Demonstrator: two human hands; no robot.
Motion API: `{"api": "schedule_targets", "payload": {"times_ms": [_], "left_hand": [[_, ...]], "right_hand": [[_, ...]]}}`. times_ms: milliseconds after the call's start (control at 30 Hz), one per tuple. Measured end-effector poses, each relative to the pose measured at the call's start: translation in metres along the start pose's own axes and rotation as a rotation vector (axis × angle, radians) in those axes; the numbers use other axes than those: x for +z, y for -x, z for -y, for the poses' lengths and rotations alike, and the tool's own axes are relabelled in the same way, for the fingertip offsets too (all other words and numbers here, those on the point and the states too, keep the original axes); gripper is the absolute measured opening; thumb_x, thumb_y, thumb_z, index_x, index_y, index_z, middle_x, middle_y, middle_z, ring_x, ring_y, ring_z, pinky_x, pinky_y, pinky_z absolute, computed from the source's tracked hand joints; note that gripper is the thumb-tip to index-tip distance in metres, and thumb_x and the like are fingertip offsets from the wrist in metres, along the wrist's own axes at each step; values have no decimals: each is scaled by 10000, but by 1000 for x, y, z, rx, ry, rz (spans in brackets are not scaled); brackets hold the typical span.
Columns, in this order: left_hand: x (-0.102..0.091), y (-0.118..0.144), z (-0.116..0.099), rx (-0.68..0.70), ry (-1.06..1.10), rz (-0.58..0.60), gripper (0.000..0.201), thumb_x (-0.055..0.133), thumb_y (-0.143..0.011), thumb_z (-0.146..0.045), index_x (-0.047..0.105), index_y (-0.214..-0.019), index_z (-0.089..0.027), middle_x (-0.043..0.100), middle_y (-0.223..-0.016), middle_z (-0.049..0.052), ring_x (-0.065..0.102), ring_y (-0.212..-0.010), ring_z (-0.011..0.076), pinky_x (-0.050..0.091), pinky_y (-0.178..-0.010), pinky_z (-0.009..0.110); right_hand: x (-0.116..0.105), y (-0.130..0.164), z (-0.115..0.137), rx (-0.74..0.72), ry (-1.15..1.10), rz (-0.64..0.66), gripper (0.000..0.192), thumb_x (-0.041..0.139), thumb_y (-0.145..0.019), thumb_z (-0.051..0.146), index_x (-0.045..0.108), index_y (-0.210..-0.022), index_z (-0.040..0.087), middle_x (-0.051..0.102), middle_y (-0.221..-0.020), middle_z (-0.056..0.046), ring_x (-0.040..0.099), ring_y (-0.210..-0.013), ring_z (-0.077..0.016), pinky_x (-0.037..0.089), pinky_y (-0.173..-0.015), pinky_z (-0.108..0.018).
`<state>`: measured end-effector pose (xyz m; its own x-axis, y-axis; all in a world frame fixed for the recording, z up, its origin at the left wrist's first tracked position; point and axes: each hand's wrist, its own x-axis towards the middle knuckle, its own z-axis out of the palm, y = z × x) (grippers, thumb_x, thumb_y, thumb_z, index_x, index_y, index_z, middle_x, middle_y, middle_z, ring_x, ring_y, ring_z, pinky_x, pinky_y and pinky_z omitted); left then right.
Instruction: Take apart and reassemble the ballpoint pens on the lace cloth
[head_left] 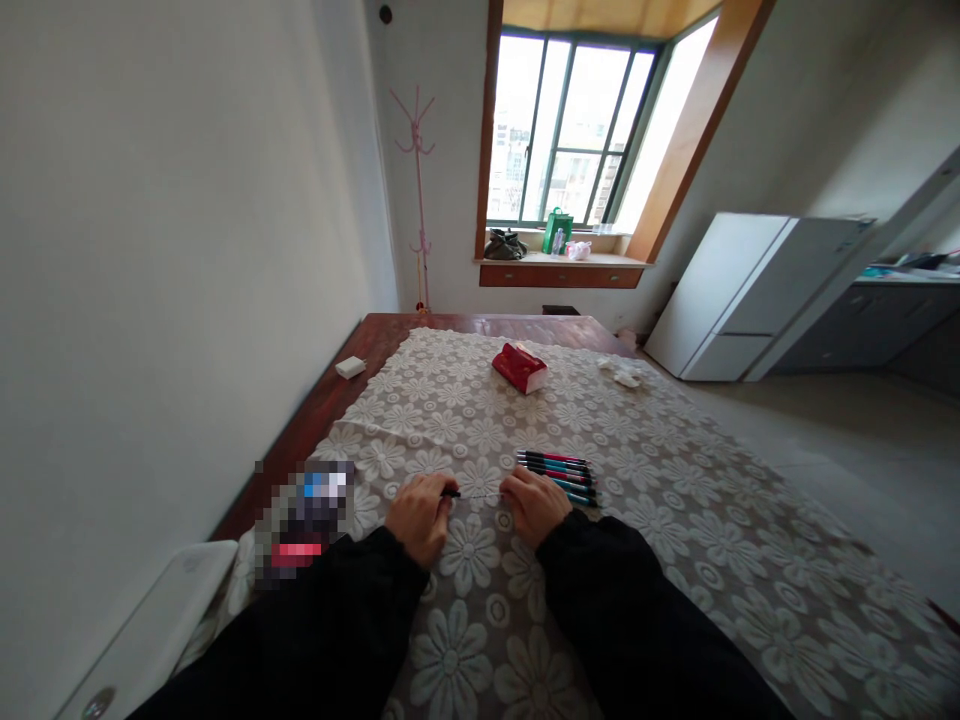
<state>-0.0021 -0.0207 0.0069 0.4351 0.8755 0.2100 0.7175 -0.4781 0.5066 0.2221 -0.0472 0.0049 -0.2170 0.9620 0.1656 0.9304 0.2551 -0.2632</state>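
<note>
Low centre of frame: left hand (420, 517) and right hand (534, 503) pinched shut on one pen (474, 494). Risk: knocking the pens (559, 473) just right, scattering them.

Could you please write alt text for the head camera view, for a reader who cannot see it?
Both hands, left and right, hold one thin pen between them above a lace tablecloth, beside a row of pens. Farther off lies a red packet.

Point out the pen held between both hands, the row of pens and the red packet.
pen (474, 495), head view, middle of its thin barrel.
row of pens (559, 472), head view, middle of the row.
red packet (517, 366), head view, its top face.
</note>
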Motion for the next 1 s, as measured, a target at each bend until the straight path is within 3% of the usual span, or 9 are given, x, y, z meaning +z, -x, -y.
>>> {"api": "schedule_targets", "payload": {"times_ms": [200, 333, 467, 700, 1000], "left_hand": [[0, 0, -1, 92, 94, -31, 233, 413, -900, -140, 587, -1041, -204, 673, -994, 59, 586, -973, 218, 452, -882, 360], [-3, 2, -7, 150, 38, 33, 156, 475, -919, -249, 621, -965, -221, 685, -968, 49, 575, -962, 234, 441, -858, 370], [0, 1, -4, 101, -16, 75, 84, 550, -878, -232, 633, -881, -221, 697, -920, 41, 574, -935, 238, 433, -830, 370], [2, -2, 5, 2, -26, 33, 138, 506, -899, -236, 639, -919, -204, 686, -932, 52, 571, -940, 246, 426, -845, 378], [6, -2, 5, 4, -24, -23, 271, 400, -945, -235, 634, -1082, -228, 659, -1045, 52, 561, -1025, 222, 405, -919, 371]], "right_hand": [[11, 2, -3, -140, -84, -76, 129, 534, -902, 180, 658, -902, 212, 614, -938, -28, 582, -791, -155, 384, -720, -278], [14, 3, 1, -214, -118, -116, 112, 558, -902, 198, 668, -909, 219, 621, -915, -24, 574, -790, -153, 382, -723, -278], [12, 2, 2, -215, -101, -109, 99, 572, -899, 217, 668, -872, 211, 623, -893, -26, 568, -786, -153, 367, -718, -285], [-1, 0, -11, -55, 4, -103, 117, 554, -870, 162, 652, -817, 199, 613, -881, -28, 567, -802, -167, 345, -710, -305], [10, 3, -4, -189, -95, -83, 168, 561, -907, 222, 723, -929, 257, 621, -875, -25, 570, -763, -152, 376, -702, -290]]}}
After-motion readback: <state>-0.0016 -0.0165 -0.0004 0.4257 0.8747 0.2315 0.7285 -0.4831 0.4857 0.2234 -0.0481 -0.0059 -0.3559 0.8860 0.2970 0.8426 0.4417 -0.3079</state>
